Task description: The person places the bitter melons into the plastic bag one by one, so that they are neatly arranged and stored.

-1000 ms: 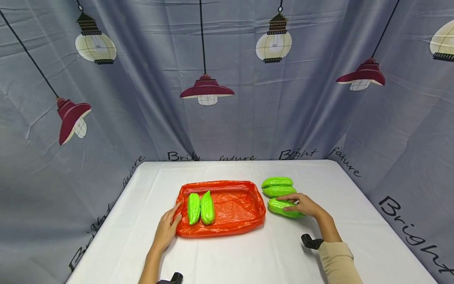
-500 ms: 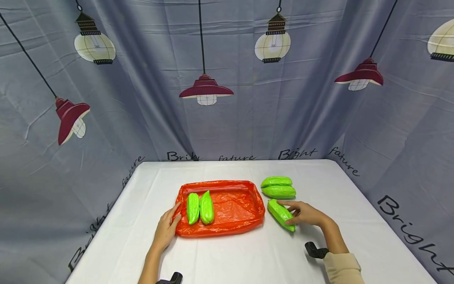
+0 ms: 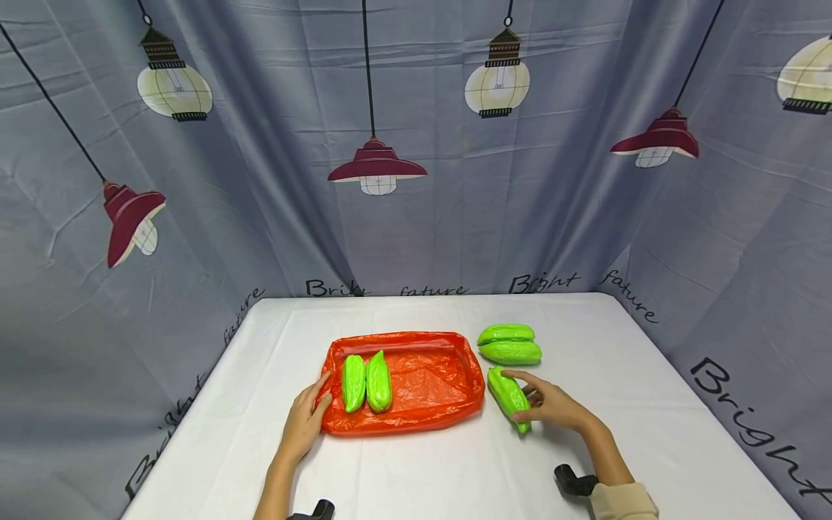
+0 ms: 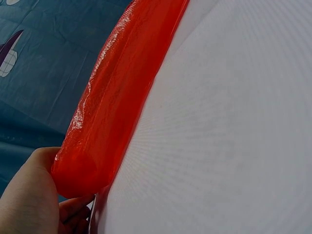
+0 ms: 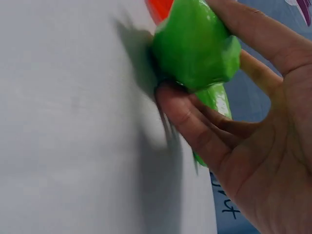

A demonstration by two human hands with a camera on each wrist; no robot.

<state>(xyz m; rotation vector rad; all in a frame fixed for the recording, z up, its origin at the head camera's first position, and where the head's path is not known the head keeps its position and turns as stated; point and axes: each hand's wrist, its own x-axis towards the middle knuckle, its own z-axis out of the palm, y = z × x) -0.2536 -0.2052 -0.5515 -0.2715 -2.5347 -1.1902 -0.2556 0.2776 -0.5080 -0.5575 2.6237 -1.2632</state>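
Observation:
My right hand (image 3: 554, 404) holds a bright green, ridged gourd (image 3: 504, 392) between thumb and fingers, just right of the red tray (image 3: 432, 379). The gourd lies aslant, its far end close to the tray's right rim. In the right wrist view, the thumb (image 5: 183, 109) is at the near end of the gourd (image 5: 192, 46) and the fingers reach along its other side. My left hand (image 3: 303, 419) rests against the tray's left side, fingertips at the rim. Two similar gourds, left (image 3: 354, 384) and right (image 3: 379, 383), lie side by side in the tray's left part.
Behind the right hand, two more green gourds, the farther (image 3: 507, 333) and the nearer (image 3: 511, 352), lie against each other on the white table (image 3: 422, 477). Shiny red plastic covers the tray. A grey curtain (image 3: 416, 238) printed with lamps surrounds the table's far sides.
My right hand has turned the gourd from nearly crosswise to a steep slant and shifted it slightly left and nearer to me. The left hand and tray have stayed put.

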